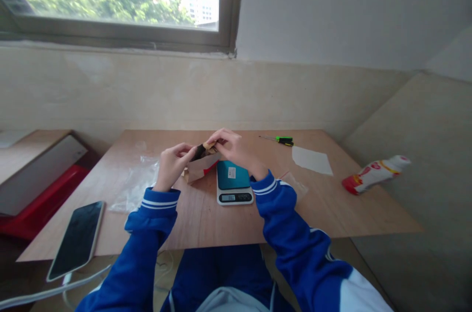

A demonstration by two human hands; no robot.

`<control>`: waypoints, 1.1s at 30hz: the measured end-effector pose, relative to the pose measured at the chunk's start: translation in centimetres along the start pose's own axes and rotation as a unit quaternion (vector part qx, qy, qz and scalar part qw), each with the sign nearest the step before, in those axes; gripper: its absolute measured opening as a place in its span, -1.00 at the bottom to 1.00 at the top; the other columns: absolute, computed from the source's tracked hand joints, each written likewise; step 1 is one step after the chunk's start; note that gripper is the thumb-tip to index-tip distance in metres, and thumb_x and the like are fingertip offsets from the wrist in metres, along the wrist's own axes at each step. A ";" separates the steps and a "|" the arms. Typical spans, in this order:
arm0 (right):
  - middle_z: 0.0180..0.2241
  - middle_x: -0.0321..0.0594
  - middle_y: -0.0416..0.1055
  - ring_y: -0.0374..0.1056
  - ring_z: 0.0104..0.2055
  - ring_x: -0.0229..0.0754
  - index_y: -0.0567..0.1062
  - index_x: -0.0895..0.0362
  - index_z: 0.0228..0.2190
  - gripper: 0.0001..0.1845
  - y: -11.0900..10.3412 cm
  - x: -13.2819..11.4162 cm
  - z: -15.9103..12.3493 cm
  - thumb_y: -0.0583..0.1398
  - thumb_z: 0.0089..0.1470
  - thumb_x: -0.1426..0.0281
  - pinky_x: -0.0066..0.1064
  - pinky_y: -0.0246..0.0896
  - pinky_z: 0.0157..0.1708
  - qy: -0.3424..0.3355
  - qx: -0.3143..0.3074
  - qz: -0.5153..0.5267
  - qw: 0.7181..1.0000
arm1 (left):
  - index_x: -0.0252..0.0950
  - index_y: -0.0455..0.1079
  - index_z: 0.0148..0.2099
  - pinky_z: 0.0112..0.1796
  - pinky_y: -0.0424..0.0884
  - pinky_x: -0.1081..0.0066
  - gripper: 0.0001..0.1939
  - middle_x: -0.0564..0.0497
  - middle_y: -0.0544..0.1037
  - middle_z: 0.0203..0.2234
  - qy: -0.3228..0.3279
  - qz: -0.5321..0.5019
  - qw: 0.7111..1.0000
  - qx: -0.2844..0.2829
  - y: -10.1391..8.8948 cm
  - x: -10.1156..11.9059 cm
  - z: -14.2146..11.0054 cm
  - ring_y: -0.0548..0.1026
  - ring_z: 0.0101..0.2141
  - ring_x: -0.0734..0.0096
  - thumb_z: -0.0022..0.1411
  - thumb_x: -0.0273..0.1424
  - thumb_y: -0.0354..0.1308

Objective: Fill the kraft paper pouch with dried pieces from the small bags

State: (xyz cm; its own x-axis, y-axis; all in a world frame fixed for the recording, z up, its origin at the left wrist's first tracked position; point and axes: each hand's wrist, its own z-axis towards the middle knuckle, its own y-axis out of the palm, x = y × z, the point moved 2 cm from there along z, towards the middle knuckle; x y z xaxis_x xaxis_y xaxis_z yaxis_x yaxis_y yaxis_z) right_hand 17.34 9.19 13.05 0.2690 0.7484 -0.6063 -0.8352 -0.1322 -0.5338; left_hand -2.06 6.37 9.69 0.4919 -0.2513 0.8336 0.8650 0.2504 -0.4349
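Left hand (172, 163) pinching dark piece (198, 152), right hand (235, 149) tan piece (209, 145); both probably light, stiffish; best held by ends.

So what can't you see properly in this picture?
All in the head view:
Dark item: its left end is hidden by the left hand.
Tan piece: the right hand covers some, so I can't tell whether it's part of the small carton.
Scale display: digits too small to read.
White sticker: print too small.
White cable: cut off by the left edge.
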 end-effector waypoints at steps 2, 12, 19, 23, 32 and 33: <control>-0.25 -0.20 0.45 0.39 -0.19 -0.25 0.52 0.17 -0.29 -0.77 0.4 0.4 0.8 0.10 0.10 0.61 -0.40 0.31 -0.16 0.009 -0.047 -0.013 0.999 | -0.31 0.52 -0.37 -0.55 0.29 0.51 -0.64 0.03 0.56 -0.56 -0.006 -0.017 1.000 0.003 0.0 -0.3 0.0 0.48 -0.54 0.41 0.09 -0.09 0.17; -0.02 -0.18 0.42 0.26 0.10 -0.17 0.46 0.05 -0.07 -0.72 -1.7 2.0 -4.2 0.05 0.22 0.39 -0.20 0.09 0.15 0.068 0.046 -0.067 0.994 | -0.34 0.51 -0.22 -0.23 0.37 0.42 -0.58 -0.06 0.61 -0.32 -0.035 -0.091 0.995 0.027 0.0 -1.6 1.0 0.52 -0.25 0.29 0.13 -0.08 0.13; 0.10 0.32 0.22 0.10 0.18 0.32 0.35 0.39 0.03 -0.43 -2.5 9.5 -19.2 0.19 0.04 0.29 0.08 0.09 0.05 0.558 0.118 -0.374 0.732 | -0.38 0.49 -0.04 -0.02 0.35 0.23 -0.47 -0.15 0.56 -0.07 -0.076 -0.177 0.980 -0.056 1.5 -1.6 1.2 0.45 0.00 0.07 0.19 -0.05 0.06; 0.07 0.45 0.18 0.13 0.11 0.37 0.22 0.54 0.07 -0.16 -1.0 9.9 -21.7 0.19 0.00 0.09 0.06 0.10 -0.01 0.580 0.202 -0.441 0.655 | -0.34 0.47 0.01 0.06 0.30 0.22 -0.48 -0.10 0.54 -0.02 -0.040 -0.163 0.981 -0.101 2.4 -0.7 0.5 0.43 0.04 0.09 0.23 -0.06 0.02; -0.04 0.43 0.30 0.23 0.05 0.36 0.24 0.50 0.00 -0.30 -0.9 10.3 -21.4 0.23 -0.10 0.29 0.08 0.05 0.01 0.598 0.155 -0.424 0.662 | -0.20 0.26 0.22 0.23 0.06 0.10 -0.53 -0.05 0.29 0.22 0.106 0.067 0.967 -0.220 5.9 -3.2 -3.0 0.19 0.24 0.28 0.36 -0.22 -0.18; -0.03 0.43 0.30 0.23 0.07 0.36 0.23 0.48 0.00 -0.31 -1.1 10.1 -21.6 0.22 -0.10 0.32 0.07 0.05 0.03 0.602 0.162 -0.396 0.674 | -0.18 0.24 0.23 0.22 0.05 0.07 -0.54 -0.05 0.28 0.23 0.112 0.093 0.965 -0.219 6.4 -3.8 -3.2 0.17 0.25 0.28 0.37 -0.25 -0.19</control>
State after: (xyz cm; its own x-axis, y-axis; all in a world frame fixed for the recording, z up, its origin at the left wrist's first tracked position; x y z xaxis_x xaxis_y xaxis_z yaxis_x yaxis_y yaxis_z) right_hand 31.35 2.92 -5.20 0.7238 -0.5951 -0.3491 -0.2091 0.2930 -0.9330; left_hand 1.93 5.94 2.65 0.6090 -0.4481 0.6545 0.6948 -0.0967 -0.7127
